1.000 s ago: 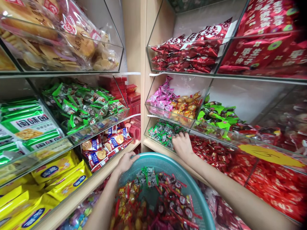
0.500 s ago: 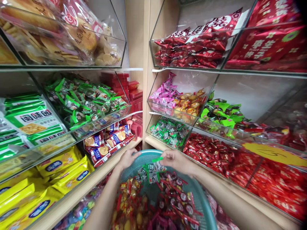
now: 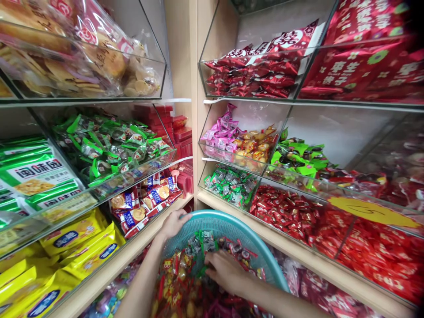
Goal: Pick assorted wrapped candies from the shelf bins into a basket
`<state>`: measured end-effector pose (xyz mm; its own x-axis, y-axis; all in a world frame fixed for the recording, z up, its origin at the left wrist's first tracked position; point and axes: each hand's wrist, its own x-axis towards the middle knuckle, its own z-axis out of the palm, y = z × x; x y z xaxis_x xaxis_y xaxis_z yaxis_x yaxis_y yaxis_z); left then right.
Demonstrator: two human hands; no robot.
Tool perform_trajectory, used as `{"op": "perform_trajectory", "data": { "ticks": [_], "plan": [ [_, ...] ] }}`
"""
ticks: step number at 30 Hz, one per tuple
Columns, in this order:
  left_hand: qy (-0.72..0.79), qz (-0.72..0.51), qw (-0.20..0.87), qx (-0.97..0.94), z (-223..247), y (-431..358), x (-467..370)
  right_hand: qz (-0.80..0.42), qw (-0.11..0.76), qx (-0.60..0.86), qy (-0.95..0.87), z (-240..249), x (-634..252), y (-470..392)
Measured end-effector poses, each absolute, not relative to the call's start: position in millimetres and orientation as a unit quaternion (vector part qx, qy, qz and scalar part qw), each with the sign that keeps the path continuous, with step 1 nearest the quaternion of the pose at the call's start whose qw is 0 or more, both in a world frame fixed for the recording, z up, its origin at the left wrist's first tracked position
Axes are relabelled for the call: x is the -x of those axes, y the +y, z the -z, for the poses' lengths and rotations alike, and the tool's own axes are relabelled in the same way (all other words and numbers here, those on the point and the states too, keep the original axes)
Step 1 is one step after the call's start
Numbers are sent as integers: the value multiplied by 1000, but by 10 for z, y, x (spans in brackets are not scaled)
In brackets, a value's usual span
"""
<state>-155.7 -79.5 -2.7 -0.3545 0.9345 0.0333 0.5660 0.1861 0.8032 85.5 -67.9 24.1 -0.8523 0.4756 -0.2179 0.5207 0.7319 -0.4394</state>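
Note:
A teal plastic basket (image 3: 251,229) stands in front of me, holding small wrapped candies. My left hand (image 3: 175,223) grips its rim at the far left. Inside the basket, over the candies, my right hand (image 3: 225,269) is closed, with a bit of green wrapper showing at its fingertips; the fingers hide most of that piece. Just beyond the fingers lie green-and-clear wrapped candies (image 3: 202,238). Yellow-and-red wrapped candies (image 3: 175,278) fill the left side, and dark red ones (image 3: 245,254) lie to the right, partly behind my right hand.
Clear-fronted shelf bins meet in a corner ahead. Green-wrapped candies (image 3: 230,183) and red-wrapped candies (image 3: 285,207) fill low right bins, below a yellow price tag (image 3: 374,212). Yellow packets (image 3: 66,243) lie at the lower left. A wooden shelf edge (image 3: 99,278) runs along the basket's left.
My right hand has moved from the basket's far rim down and nearer into the basket, with the green-wrapped candy. My left hand stays on the rim. The view has shifted slightly.

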Motion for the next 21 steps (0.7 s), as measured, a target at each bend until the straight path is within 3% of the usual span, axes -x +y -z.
{"op": "perform_trajectory", "data": {
  "ticks": [6,8,12,15,21],
  "plan": [
    [727,-372,252,-520,66,-772,1573,169,-120,-225,952,-978,-836,-67],
    [726,-368,254,-523,73,-770,1580,101,-134,-247,954,-1150,-802,228],
    [733,-376,246,-510,60,-787,1585,-41,-36,-292,955,-1237,-718,659],
    [736,-383,242,-503,49,-802,1582,-66,51,-292,953,-1186,-668,782],
    [733,-375,253,-507,57,-801,1568,-71,83,-308,945,-1138,-662,809]
  ]
}}
